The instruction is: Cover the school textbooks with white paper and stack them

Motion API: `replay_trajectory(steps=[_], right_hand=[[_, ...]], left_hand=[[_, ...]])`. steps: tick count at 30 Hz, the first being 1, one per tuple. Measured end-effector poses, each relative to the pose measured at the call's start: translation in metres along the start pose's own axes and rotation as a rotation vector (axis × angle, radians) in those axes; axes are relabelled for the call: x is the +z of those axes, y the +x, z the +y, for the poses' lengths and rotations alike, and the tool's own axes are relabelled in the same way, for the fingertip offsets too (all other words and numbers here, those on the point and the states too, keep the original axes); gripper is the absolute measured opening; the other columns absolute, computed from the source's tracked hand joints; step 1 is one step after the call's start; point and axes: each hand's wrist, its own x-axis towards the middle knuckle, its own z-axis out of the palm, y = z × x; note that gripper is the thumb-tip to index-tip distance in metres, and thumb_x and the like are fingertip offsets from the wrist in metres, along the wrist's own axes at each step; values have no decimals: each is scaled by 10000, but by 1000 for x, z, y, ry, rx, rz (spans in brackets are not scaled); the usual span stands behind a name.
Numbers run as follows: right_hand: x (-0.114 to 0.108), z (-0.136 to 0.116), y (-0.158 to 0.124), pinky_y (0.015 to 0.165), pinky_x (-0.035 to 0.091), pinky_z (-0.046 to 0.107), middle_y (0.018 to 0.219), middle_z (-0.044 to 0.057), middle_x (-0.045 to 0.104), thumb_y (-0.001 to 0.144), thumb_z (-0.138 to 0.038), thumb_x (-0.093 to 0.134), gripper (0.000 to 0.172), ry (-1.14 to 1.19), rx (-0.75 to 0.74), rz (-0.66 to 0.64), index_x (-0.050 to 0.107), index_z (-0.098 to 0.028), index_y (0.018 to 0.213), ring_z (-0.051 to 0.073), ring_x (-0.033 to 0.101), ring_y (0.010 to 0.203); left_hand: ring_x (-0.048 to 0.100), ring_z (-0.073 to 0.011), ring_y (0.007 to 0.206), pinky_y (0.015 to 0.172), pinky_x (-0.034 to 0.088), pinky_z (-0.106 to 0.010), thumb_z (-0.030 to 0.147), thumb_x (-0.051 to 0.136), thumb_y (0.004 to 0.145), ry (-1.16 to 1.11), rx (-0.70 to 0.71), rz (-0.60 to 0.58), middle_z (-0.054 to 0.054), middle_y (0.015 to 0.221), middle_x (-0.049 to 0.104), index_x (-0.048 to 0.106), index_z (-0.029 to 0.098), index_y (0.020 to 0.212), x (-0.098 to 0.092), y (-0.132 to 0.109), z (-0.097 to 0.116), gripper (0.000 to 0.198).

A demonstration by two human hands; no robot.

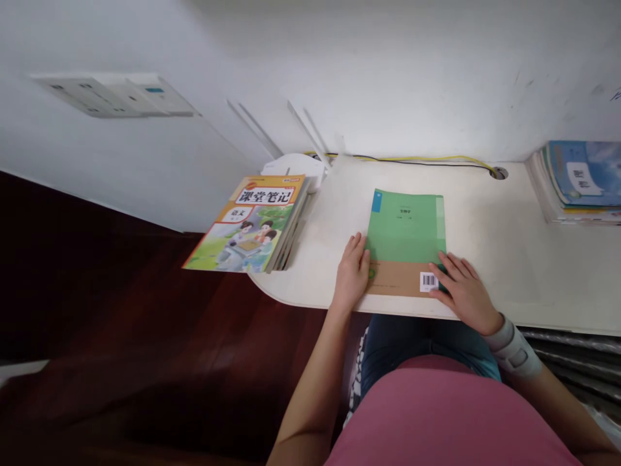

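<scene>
A green and brown book lies flat on the white desk, with a barcode label in its lower right corner. Along its left edge rests my left hand, fingers stretched out and the thumb side against the book. My right hand lies over the lower right corner with its fingers spread, partly covering that edge. A grey band is wrapped around my right wrist. Neither hand is closed around the book.
To the left, a stack of books overhangs the desk's rounded edge. Behind it stands a white router with antennas. Another book stack sits at the far right. Yellow and black cables run along the wall to a desk hole.
</scene>
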Motion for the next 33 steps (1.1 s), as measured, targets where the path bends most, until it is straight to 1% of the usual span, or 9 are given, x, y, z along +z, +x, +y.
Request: replay_trajectory(steps=[7, 12, 17, 19, 21, 24, 26, 29, 33], right_hand=[[-2, -3, 1, 1071, 322, 476, 1460, 133, 417, 934, -445, 412, 481, 1, 19, 11, 514, -192, 1331, 288, 371, 1341], [-2, -3, 1, 1071, 321, 480, 1460, 137, 416, 932, -451, 412, 484, -1, 15, 10, 513, -195, 1330, 289, 367, 1344], [-2, -3, 2, 1068, 330, 484, 1448, 150, 428, 926, -451, 431, 490, -3, 9, 15, 518, -181, 1325, 304, 383, 1332], [-2, -4, 3, 1063, 338, 488, 1445, 160, 428, 922, -456, 438, 493, 8, 9, 27, 523, -176, 1319, 311, 394, 1325], [-2, -6, 3, 1056, 354, 477, 1446, 181, 419, 924, -455, 434, 499, 29, 9, 52, 521, -160, 1318, 306, 404, 1320], [-8, -2, -1, 1060, 361, 452, 1442, 188, 420, 947, -411, 393, 471, 54, 56, 125, 518, -142, 1313, 276, 404, 1326], [-13, 8, -9, 1068, 349, 461, 1431, 178, 441, 959, -367, 366, 439, 30, 157, 181, 523, -145, 1303, 266, 389, 1338], [-21, 30, -27, 1065, 339, 500, 1418, 202, 448, 954, -335, 371, 435, -52, 362, 213, 509, -121, 1306, 288, 364, 1352], [-20, 51, -49, 1060, 353, 489, 1396, 259, 447, 927, -348, 426, 491, -92, 496, 145, 488, -37, 1303, 316, 384, 1336]], left_hand=[[600, -221, 1073, 978, 442, -396, 367, 570, 782, -200, -130, 158, -89, 1014, 658, 621, 185, 755, -6, 1, 2, 191], [621, -199, 938, 903, 467, -357, 423, 527, 816, -229, -134, 163, -66, 886, 645, 544, 193, 587, -5, 3, 3, 325], [560, -250, 1165, 1018, 406, -414, 567, 438, 872, -520, -30, 212, -101, 998, 695, 643, 174, 675, -9, -1, 4, 485], [511, -261, 1243, 1054, 379, -446, 645, 259, 898, -686, 80, 143, -125, 1148, 669, 694, 168, 911, -8, -6, 11, 645], [426, -269, 1322, 1074, 362, -456, 707, 182, 868, -735, 202, 10, -134, 1400, 496, 536, 197, 1297, -5, -14, 24, 755], [188, -272, 1429, 1111, 309, -443, 693, 361, 843, -484, 377, -150, -125, 1579, 98, 23, 246, 1513, 7, -27, 55, 874], [87, -273, 1443, 1129, 265, -466, 552, 453, 884, -213, 478, -198, -145, 1578, 22, -102, 225, 1499, 21, -32, 77, 892], [36, -281, 1444, 1133, 202, -545, 291, 409, 943, 166, 635, -215, -154, 1566, 137, 40, 197, 1511, 48, -33, 101, 685], [154, -290, 1432, 1128, 186, -588, 126, 367, 924, 425, 831, -262, -137, 1489, 361, 353, 160, 1431, 80, -28, 115, 508]])
